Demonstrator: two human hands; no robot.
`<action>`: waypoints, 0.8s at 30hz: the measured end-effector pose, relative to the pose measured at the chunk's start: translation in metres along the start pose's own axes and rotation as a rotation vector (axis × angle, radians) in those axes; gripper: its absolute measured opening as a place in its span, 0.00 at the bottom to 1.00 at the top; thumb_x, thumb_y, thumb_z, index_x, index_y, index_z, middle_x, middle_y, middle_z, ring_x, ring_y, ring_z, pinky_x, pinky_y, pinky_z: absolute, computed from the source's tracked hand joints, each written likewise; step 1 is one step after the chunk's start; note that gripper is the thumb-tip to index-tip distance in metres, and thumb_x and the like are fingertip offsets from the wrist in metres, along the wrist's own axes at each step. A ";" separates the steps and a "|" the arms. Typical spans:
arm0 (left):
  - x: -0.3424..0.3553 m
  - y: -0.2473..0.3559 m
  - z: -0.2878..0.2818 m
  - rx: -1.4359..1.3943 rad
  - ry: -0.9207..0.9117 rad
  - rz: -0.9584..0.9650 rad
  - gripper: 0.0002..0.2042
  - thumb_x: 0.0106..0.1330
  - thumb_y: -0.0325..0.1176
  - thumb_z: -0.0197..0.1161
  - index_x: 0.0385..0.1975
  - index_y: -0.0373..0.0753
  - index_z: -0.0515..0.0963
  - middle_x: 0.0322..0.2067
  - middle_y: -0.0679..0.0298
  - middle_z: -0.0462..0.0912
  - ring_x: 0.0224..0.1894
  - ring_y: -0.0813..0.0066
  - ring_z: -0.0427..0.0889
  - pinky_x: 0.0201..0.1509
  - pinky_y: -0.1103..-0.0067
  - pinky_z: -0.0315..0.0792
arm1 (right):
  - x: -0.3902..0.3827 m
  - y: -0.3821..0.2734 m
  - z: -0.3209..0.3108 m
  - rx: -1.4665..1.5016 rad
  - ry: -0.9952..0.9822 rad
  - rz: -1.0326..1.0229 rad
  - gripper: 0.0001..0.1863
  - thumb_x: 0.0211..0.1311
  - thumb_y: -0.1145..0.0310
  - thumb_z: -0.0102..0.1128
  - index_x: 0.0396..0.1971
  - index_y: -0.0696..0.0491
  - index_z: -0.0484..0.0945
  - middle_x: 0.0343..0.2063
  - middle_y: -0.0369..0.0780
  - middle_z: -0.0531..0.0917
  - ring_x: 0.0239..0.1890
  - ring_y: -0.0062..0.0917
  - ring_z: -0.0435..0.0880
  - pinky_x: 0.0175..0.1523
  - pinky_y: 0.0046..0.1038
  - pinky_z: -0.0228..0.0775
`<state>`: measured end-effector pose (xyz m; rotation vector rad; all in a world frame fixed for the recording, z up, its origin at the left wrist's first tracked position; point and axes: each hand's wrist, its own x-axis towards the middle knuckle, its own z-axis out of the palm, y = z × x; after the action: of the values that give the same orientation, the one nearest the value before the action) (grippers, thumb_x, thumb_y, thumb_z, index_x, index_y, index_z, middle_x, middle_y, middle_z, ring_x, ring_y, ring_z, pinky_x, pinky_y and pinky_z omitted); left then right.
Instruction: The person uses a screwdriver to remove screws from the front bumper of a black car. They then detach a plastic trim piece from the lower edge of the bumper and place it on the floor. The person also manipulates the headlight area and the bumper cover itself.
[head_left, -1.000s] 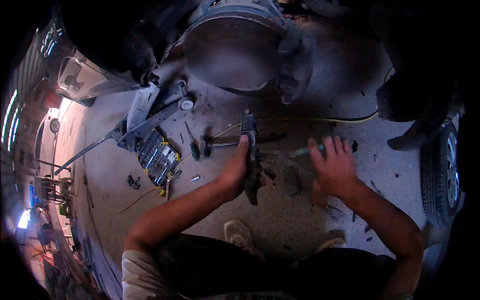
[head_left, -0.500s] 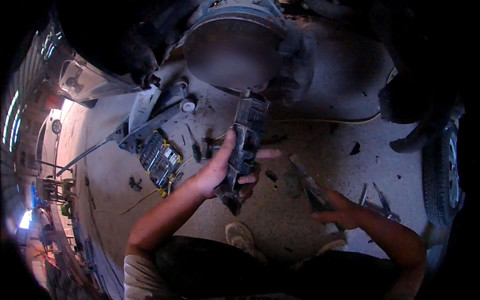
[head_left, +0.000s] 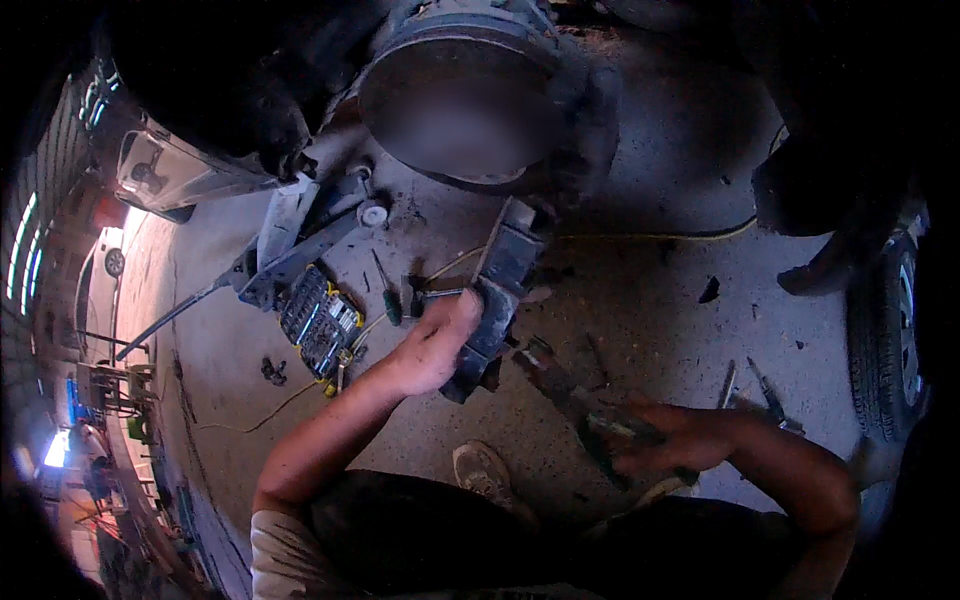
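Note:
My left hand (head_left: pixel 432 345) grips a dark, greasy metal part (head_left: pixel 497 290) and holds it raised toward the big round brake drum (head_left: pixel 465 95) at the top. My right hand (head_left: pixel 672 438) is low on the right, closed around the handle end of a long dark tool (head_left: pixel 565 385) that slants up to the left above the concrete floor (head_left: pixel 640 300). The two hands are apart, with the metal part between them and the drum.
An open socket set (head_left: pixel 318 320) and a screwdriver (head_left: pixel 385 295) lie on the floor at left, beside a long jack handle (head_left: pixel 180 312). A yellow cord (head_left: pixel 660 236) crosses the floor. Loose tools (head_left: pixel 765 392) lie at right near a tyre (head_left: pixel 885 340). My shoe (head_left: pixel 482 470) shows below.
My left hand lifted the metal part off the floor and up toward the drum. My right hand left the floor, drew back to the lower right and took the long tool.

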<state>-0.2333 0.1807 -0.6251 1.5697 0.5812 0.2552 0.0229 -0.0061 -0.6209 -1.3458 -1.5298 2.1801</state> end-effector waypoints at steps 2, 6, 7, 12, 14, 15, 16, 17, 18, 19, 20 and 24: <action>-0.005 -0.010 -0.004 -0.023 -0.018 -0.022 0.39 0.67 0.68 0.37 0.54 0.34 0.71 0.25 0.66 0.73 0.25 0.79 0.73 0.28 0.82 0.70 | 0.001 0.002 0.001 0.029 -0.026 -0.047 0.34 0.62 0.42 0.54 0.56 0.55 0.67 0.52 0.47 0.65 0.55 0.39 0.68 0.59 0.38 0.62; -0.004 0.001 -0.002 -0.031 -0.092 0.000 0.35 0.68 0.65 0.41 0.48 0.34 0.73 0.29 0.66 0.74 0.27 0.80 0.74 0.29 0.83 0.70 | 0.000 -0.003 0.000 -0.022 0.010 -0.049 0.33 0.63 0.41 0.53 0.53 0.55 0.68 0.50 0.47 0.66 0.53 0.38 0.68 0.55 0.37 0.64; -0.003 0.002 0.001 -0.022 -0.072 0.036 0.34 0.68 0.65 0.41 0.48 0.34 0.73 0.29 0.66 0.74 0.28 0.80 0.74 0.29 0.82 0.70 | -0.002 -0.009 -0.001 0.012 0.007 -0.035 0.33 0.63 0.41 0.53 0.52 0.55 0.68 0.50 0.47 0.66 0.52 0.37 0.69 0.55 0.37 0.64; -0.006 0.014 0.002 0.042 -0.075 0.012 0.35 0.67 0.66 0.42 0.50 0.34 0.73 0.28 0.65 0.73 0.30 0.79 0.74 0.32 0.81 0.71 | -0.005 -0.022 -0.004 0.050 -0.032 0.027 0.38 0.61 0.41 0.55 0.60 0.55 0.60 0.49 0.46 0.71 0.51 0.33 0.72 0.54 0.34 0.66; -0.007 0.010 -0.002 0.062 -0.112 -0.012 0.36 0.67 0.66 0.42 0.52 0.34 0.73 0.28 0.65 0.73 0.31 0.78 0.74 0.34 0.80 0.70 | -0.004 -0.019 -0.006 0.057 -0.065 0.036 0.48 0.61 0.39 0.55 0.70 0.53 0.46 0.49 0.47 0.77 0.51 0.35 0.75 0.55 0.34 0.66; -0.006 0.010 -0.002 0.093 -0.101 0.031 0.36 0.68 0.65 0.41 0.51 0.33 0.73 0.29 0.65 0.74 0.32 0.78 0.73 0.35 0.79 0.70 | -0.003 -0.017 -0.006 0.053 -0.054 0.019 0.48 0.61 0.39 0.55 0.70 0.53 0.46 0.49 0.47 0.77 0.51 0.34 0.75 0.55 0.34 0.66; -0.005 0.011 -0.001 0.123 -0.089 0.074 0.35 0.68 0.65 0.41 0.50 0.33 0.73 0.29 0.65 0.74 0.32 0.77 0.73 0.35 0.79 0.69 | -0.002 -0.014 -0.005 0.049 -0.043 0.002 0.48 0.61 0.39 0.55 0.70 0.54 0.47 0.49 0.48 0.77 0.51 0.34 0.75 0.54 0.34 0.66; -0.004 0.012 -0.001 0.155 -0.078 0.116 0.35 0.68 0.65 0.41 0.48 0.33 0.73 0.29 0.64 0.74 0.32 0.77 0.73 0.36 0.78 0.69 | -0.002 -0.013 -0.005 0.045 -0.032 -0.016 0.48 0.61 0.39 0.55 0.70 0.54 0.47 0.49 0.48 0.77 0.51 0.34 0.75 0.54 0.34 0.67; -0.004 0.013 -0.002 0.183 -0.088 0.132 0.35 0.68 0.64 0.41 0.48 0.32 0.73 0.29 0.64 0.74 0.32 0.77 0.73 0.36 0.78 0.69 | -0.003 -0.017 -0.005 0.101 -0.018 0.016 0.44 0.60 0.41 0.57 0.66 0.55 0.53 0.48 0.47 0.76 0.50 0.33 0.75 0.54 0.33 0.67; -0.004 0.014 -0.004 0.212 -0.096 0.145 0.34 0.69 0.64 0.41 0.47 0.32 0.74 0.30 0.64 0.74 0.32 0.77 0.73 0.36 0.78 0.69 | -0.005 -0.023 -0.004 0.157 -0.005 0.048 0.41 0.60 0.43 0.59 0.62 0.56 0.58 0.46 0.46 0.75 0.49 0.32 0.74 0.53 0.32 0.67; -0.004 0.014 -0.004 0.241 -0.105 0.159 0.34 0.69 0.63 0.41 0.46 0.32 0.74 0.30 0.64 0.74 0.32 0.76 0.73 0.36 0.78 0.69 | -0.005 -0.026 -0.004 0.213 0.007 0.080 0.37 0.59 0.45 0.61 0.59 0.58 0.64 0.45 0.46 0.74 0.48 0.31 0.74 0.53 0.32 0.66; -0.005 0.008 -0.003 0.224 -0.058 0.046 0.34 0.69 0.63 0.39 0.44 0.32 0.74 0.30 0.63 0.74 0.31 0.77 0.72 0.35 0.78 0.69 | 0.003 -0.014 0.007 0.123 0.185 0.069 0.39 0.56 0.45 0.64 0.59 0.57 0.64 0.45 0.47 0.76 0.46 0.33 0.77 0.51 0.35 0.68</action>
<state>-0.2375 0.1804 -0.6164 1.8029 0.5430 0.1834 0.0112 -0.0029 -0.6107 -1.5319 -1.2810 2.0830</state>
